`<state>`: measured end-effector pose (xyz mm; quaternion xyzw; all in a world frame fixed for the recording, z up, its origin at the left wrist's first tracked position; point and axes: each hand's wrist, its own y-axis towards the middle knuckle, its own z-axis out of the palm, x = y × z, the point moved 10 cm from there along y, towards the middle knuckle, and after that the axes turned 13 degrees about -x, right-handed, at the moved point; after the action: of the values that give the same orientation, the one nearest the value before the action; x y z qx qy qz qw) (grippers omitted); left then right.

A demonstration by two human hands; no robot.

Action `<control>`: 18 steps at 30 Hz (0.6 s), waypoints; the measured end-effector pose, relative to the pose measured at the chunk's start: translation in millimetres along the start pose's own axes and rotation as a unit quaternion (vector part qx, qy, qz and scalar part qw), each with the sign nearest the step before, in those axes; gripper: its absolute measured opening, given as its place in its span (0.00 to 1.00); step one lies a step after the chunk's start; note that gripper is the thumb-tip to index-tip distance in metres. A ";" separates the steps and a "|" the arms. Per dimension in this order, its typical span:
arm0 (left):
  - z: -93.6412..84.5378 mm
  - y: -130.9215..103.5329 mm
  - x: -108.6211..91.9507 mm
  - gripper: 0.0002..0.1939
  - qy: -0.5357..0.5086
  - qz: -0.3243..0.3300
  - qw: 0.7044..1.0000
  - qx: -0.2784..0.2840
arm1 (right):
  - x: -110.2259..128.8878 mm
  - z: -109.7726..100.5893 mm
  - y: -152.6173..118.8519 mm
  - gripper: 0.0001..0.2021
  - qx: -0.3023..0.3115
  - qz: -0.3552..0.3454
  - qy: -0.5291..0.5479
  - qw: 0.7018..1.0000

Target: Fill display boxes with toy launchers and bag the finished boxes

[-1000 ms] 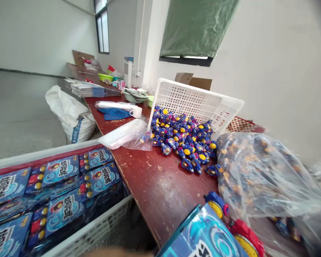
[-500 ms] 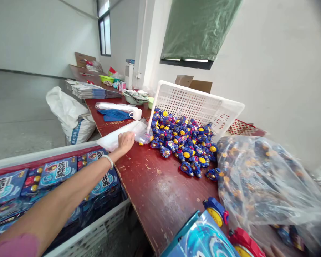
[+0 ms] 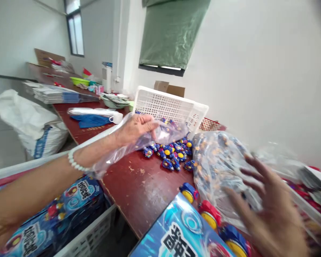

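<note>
My left hand (image 3: 137,128) is closed on a clear plastic bag (image 3: 173,132), which stretches over the pile and trails back under my wrist. Behind and below the bag lie many small blue toys (image 3: 173,151) with yellow discs, spilling from a tipped white basket (image 3: 166,101). Fingers spread, my right hand (image 3: 270,207) hangs in the air at the right with nothing in it. Below it stands a blue printed box (image 3: 173,228) with toys along its right edge, among them a red toy (image 3: 210,213). A large clear sack of toys (image 3: 219,167) sits just beyond that hand.
A white crate (image 3: 96,228) of packed blue boxes stands at the lower left, against the red table (image 3: 133,182). Farther along are a white mug (image 3: 116,117), a blue cloth (image 3: 91,120) and stacked flat sheets (image 3: 61,94). A white woven sack (image 3: 29,121) rests on the floor.
My left hand has lifted the clear bag off the table and moved it right, over the toys. My right hand has risen into view, spread. The view has turned right.
</note>
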<state>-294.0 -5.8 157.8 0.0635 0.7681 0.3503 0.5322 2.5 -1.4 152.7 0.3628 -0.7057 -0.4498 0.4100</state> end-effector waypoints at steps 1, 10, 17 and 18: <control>21.1 -11.7 -7.2 0.19 -0.007 -0.003 0.999 0.045 | 12.1 6.8 8.1 0.39 0.007 -0.027 0.010 1.000; 49.7 -35.5 -25.3 0.26 0.010 -0.014 0.990 0.140 | -17.8 75.8 12.7 0.15 0.261 0.223 0.231 0.911; 12.5 -73.3 -124.1 0.16 0.260 0.318 0.883 -0.227 | -0.7 57.1 22.5 0.12 0.152 0.096 0.085 0.980; 26.0 -91.2 -147.1 0.20 0.271 0.394 0.848 -0.228 | 9.2 57.7 23.7 0.11 0.144 0.059 0.058 0.986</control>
<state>-183.9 -130.9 211.4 0.1409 0.6908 0.6991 0.1197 -56.8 17.8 162.1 0.4017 -0.7582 -0.2964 0.4194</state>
